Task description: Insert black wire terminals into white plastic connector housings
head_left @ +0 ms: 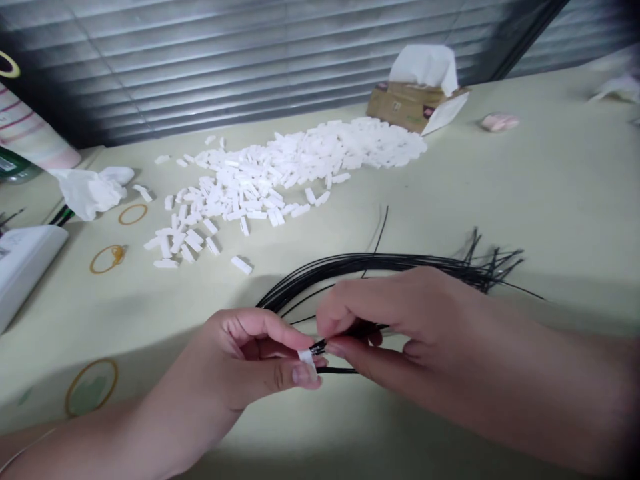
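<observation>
Between the thumb and forefinger of my left hand is a small white plastic connector housing, held close above the table. My right hand pinches the ends of several thin black wires right at the housing's right side; whether the tips sit inside it I cannot tell. Another black wire runs from the lower part of the housing under my right hand. Behind my hands a curved bundle of black wires lies on the table, its far ends fanned out at the right.
A wide pile of white housings spreads across the back of the table. Beyond it stands a tissue box. Rubber bands, a crumpled tissue and a white device lie at the left. Window blinds rise behind.
</observation>
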The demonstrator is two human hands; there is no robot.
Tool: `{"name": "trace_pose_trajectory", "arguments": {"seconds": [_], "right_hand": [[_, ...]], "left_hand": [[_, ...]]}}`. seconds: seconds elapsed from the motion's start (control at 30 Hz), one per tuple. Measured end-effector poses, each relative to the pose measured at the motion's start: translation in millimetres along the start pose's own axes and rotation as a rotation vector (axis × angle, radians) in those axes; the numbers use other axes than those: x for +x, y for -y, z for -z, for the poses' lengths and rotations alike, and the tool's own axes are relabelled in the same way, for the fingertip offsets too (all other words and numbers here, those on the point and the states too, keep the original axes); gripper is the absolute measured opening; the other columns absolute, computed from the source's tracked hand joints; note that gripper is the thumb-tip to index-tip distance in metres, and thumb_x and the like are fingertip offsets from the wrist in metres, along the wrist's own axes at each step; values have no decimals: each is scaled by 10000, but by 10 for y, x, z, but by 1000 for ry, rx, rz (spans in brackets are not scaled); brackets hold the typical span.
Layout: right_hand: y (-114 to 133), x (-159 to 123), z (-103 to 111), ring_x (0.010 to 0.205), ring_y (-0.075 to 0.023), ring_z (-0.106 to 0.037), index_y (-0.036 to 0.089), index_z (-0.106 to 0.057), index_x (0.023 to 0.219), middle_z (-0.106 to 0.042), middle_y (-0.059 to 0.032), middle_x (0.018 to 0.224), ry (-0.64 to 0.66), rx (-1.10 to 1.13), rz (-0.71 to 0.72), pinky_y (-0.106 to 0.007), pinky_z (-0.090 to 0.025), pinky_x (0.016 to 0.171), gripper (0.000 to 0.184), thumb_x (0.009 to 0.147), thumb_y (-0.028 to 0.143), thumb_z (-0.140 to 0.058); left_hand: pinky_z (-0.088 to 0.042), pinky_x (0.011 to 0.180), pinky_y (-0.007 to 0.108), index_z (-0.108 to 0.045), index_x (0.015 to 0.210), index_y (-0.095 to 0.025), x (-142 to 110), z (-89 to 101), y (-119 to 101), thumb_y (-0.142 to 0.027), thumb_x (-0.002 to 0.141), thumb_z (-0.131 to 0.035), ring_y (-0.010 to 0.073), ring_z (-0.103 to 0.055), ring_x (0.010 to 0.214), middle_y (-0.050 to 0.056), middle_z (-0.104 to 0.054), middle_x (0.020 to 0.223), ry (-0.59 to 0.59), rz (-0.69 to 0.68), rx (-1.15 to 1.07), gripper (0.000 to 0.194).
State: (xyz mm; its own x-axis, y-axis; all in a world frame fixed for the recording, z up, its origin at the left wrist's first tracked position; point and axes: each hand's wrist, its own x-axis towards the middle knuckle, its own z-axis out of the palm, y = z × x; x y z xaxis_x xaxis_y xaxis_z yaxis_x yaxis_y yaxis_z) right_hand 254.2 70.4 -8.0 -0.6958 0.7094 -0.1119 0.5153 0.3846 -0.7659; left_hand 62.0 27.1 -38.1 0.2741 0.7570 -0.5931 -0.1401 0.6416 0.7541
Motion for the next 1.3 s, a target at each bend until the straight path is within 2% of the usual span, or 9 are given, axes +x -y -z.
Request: {"name": "trace_pose_trajectory", "arguments": {"seconds": [0.1,0.17,0.27,0.43,0.73,0.9,1.07,1.17,1.3], "right_hand": [[-10,-20,15,555,-28,-460,204,-555,703,-574,93,635,8,-26,74,-172,-318,511,162,807,90,-506],[-6,-29,25,570,-30,-478,214,-574,718,-595,94,657,0,-45,60,-174,-324,519,177,813,86,-496],[8,-22,25,567,-43,-495,215,-581,693,-617,83,663,-35,-58,-13,-177,-333,501,192,784,71,-492],[4,10,-4,547,-87,-524,210,-593,716,-607,38,616,-41,-36,-158,-197,-340,461,90,767,156,-542],[48,17,-75,593,-120,-541,210,-613,722,-555,13,570,-122,-96,-108,-220,-401,530,114,801,233,-534],[30,-20,-64,537,-87,-516,204,-562,652,-576,34,566,-129,-44,-75,-202,-375,493,147,757,116,-509],[1,-57,-68,533,-33,-494,183,-436,593,-582,87,592,-185,57,47,-148,-365,501,222,726,19,-506],[-2,-47,-64,545,-46,-512,195,-478,639,-602,89,614,-153,45,3,-167,-358,496,187,753,55,-527],[28,1,6,630,-90,-562,229,-561,781,-656,66,734,-73,1,-105,-212,-379,531,36,784,206,-588]], "left_hand": [[-513,668,181,-748,666,-234,-5,-4,8,-161,622,-841,90,-669,649,-43,-741,665,4,-12,7,127],[-523,690,193,-759,688,-249,-8,-5,0,-176,643,-834,102,-682,673,-39,-748,680,27,-25,-3,114],[-526,709,190,-767,710,-253,-14,-13,-23,-193,682,-813,102,-687,689,-35,-751,683,39,-29,-20,81],[-530,683,185,-761,686,-244,-14,-34,-44,-193,670,-820,102,-683,670,-36,-744,663,42,-29,-36,80],[-526,665,191,-749,675,-212,7,-31,-53,-163,655,-816,106,-678,644,-22,-739,643,36,-29,-46,85],[-522,627,185,-738,671,-187,1,-31,-37,-178,624,-843,106,-673,603,-7,-735,626,45,-9,-55,116],[-517,643,192,-714,614,-185,-19,-40,-43,-192,589,-864,99,-660,594,-18,-727,600,16,4,-31,152],[-515,669,197,-724,651,-192,-12,-31,-49,-182,660,-821,97,-663,623,-29,-734,633,44,-5,-32,98],[-517,685,193,-727,693,-189,-17,-22,-57,-172,691,-802,98,-677,638,-33,-737,652,57,1,-60,77]]}}
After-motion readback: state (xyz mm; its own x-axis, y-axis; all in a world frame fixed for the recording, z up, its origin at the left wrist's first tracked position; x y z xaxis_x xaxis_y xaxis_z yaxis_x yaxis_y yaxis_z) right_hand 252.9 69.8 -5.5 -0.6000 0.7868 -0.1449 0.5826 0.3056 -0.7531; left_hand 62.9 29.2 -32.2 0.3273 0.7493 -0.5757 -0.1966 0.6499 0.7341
